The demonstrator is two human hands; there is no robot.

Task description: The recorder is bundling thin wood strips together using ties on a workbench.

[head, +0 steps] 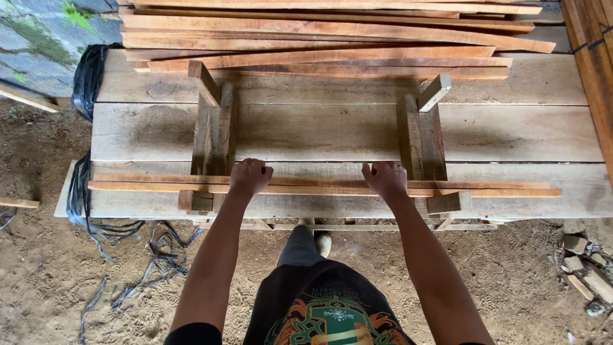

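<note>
two thin slats (319, 186) lay side by side along the near edge of the bench (332, 131), running left to right across it and reaching past both hands. both hands pressed down on them from above. the left hand (249, 176) sat left of centre, fingers curled over the slats in a loose clench, knuckles up. the right hand (385, 179) sat right of centre, fingers likewise bent down over the slats; whether either hand truly gripped or only pressed, i could not tell. under the slats stood two upright wooden frames: the left frame (211, 137) just beside the left hand, the right frame (424, 144) just beside the right hand, each stretching from near to far across the bench planks. at the far side lay a stack of strips (332, 38), long and uneven. black straps (86, 83) hung off the bench's left end and trailed onto the dirt floor (38, 255). small wood offcuts (584, 268) lay on the ground at the near right.
</note>
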